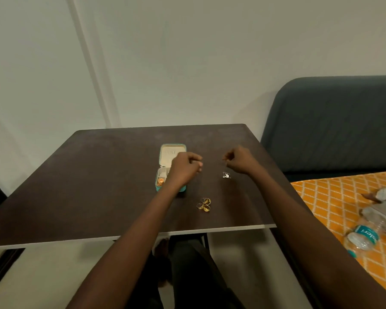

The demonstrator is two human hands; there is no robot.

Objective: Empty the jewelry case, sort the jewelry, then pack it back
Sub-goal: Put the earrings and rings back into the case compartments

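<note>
We see a teal jewelry case [170,166] with cream lining on the dark brown table [98,179]; near the case, gold rings [204,204]; right of the table, an orange, white-latticed bedsheet [325,197].

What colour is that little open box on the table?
The jewelry case is teal outside with a cream lining, seen in the head view.

matt dark wood table [98,175], glossy gold metal rings [204,204].

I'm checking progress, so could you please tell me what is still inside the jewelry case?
The jewelry case holds an orange-gold piece in its near-left compartment. The left hand covers its right side.
</note>
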